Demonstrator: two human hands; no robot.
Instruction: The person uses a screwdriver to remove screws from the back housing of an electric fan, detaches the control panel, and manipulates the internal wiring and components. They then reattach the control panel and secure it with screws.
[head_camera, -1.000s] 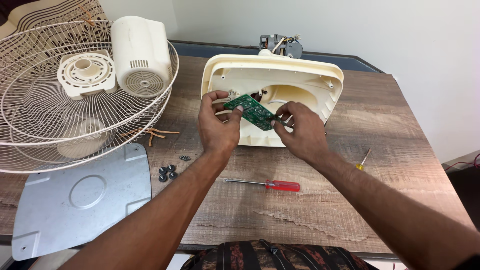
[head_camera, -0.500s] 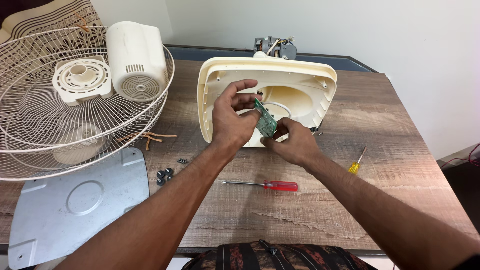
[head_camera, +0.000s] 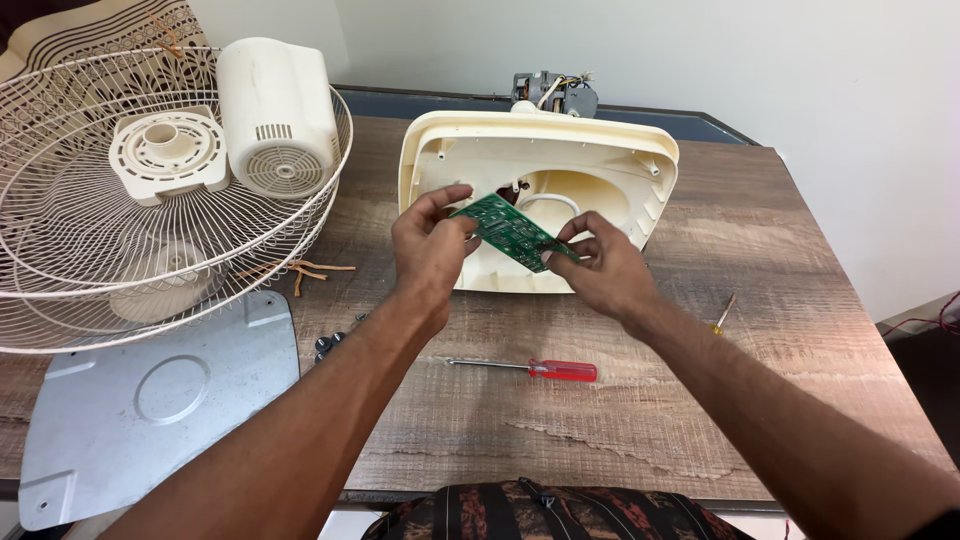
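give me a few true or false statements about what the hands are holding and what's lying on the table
1. Both hands hold the green circuit board over the cream fan base. True: left hand and right hand each grip one end.
2. A red-handled screwdriver lies on the wooden table in front of the hands. True.
3. The right hand grips the red-handled screwdriver. False: it lies untouched on the table.
4. The wire fan guard sits to the person's right. False: it sits on the left, with the cream motor cover resting in it.
5. A grey metal plate lies near the guard. True.
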